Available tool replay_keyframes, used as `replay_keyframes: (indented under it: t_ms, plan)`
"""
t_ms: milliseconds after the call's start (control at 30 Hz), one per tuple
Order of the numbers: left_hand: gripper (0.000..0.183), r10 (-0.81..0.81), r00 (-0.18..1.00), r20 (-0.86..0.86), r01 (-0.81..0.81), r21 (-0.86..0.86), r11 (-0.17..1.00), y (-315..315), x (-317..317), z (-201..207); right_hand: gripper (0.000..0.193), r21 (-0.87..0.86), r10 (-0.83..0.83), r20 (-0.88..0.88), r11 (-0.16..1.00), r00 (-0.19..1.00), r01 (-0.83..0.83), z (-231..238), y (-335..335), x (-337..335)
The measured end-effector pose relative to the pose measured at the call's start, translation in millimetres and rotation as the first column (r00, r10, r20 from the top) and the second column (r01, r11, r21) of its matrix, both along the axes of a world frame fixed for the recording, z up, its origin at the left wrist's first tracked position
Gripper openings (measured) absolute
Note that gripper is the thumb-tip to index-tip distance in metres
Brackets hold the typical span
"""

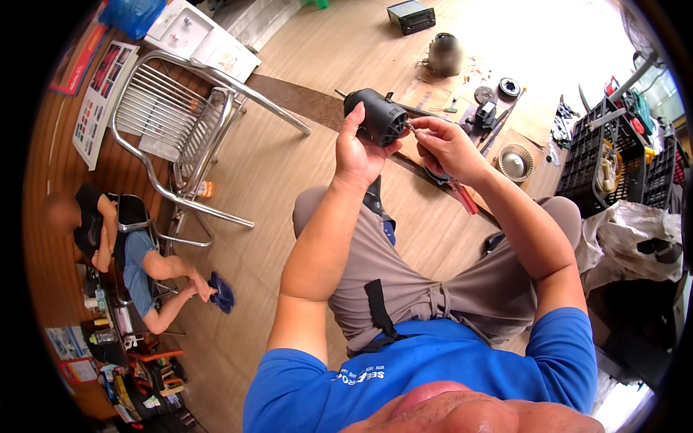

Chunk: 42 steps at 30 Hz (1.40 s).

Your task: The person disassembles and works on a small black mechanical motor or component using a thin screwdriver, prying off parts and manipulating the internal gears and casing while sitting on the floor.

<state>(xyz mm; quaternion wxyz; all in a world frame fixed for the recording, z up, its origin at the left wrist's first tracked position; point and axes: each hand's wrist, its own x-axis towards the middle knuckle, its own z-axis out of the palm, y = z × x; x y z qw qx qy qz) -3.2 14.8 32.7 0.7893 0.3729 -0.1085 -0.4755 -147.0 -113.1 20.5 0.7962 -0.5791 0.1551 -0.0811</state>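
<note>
My left hand (pixel 361 153) is wrapped round a black cylindrical motor (pixel 375 115), raised above the floor with its slotted end turned to the right. A thin shaft sticks out of its far left end. At the slotted end, my right hand (pixel 449 150) has its thumb and fingers closed together. A red-handled hand tool (pixel 462 198), which looks like pliers, hangs out below that palm. Its jaws are mostly hidden by the fingers. A small metal bit (pixel 411 128) shows between the fingertips and the motor.
Cardboard (pixel 530 119) on the floor bears screwdrivers, loose parts and a fan wheel (pixel 516 162). Beyond stand a round blurred part (pixel 445 56) and a box-shaped car unit (pixel 411 16). Black crates (pixel 599 155) are at right, a metal chair (pixel 173 115) and a seated person (pixel 123 245) at left.
</note>
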Motion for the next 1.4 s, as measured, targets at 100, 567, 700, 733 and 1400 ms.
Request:
replay_keyframes:
  t_ms: [100, 567, 700, 733, 1400]
  plan:
    - [0.049, -0.004, 1.0, 0.006, 0.004, 0.009, 1.0, -0.2, 0.5, -3.4, 0.026, -0.005, -0.019, -0.023, 1.0, 1.0, 0.018, 3.2, 1.8, 0.4]
    - [0.039, -0.031, 0.989, 0.144, 0.049, -0.125, 0.991, -0.2, 4.7, -14.3, 0.02, -0.066, -0.026, -0.12, 0.998, 0.992, 0.018, 6.5, 0.9, -3.0]
    - [0.038, -0.03, 0.966, 0.258, 0.07, -0.151, 0.986, -3.5, 0.3, -11.6, 0.024, -0.119, -0.006, -0.147, 0.993, 0.989, -0.012, 2.3, -2.9, -7.1]
    - [0.038, -0.026, 0.958, 0.287, 0.073, -0.153, 0.985, -4.8, -1.8, -10.3, 0.024, -0.161, -0.015, -0.161, 0.987, 0.987, -0.011, 1.6, -4.2, -8.3]
    - [0.039, 0.037, 0.981, 0.191, -0.032, -0.03, 0.999, -12.1, -9.3, -9.1, 0.023, -0.256, -0.149, -0.119, 0.96, 0.982, 0.114, -5.7, -1.8, -5.1]
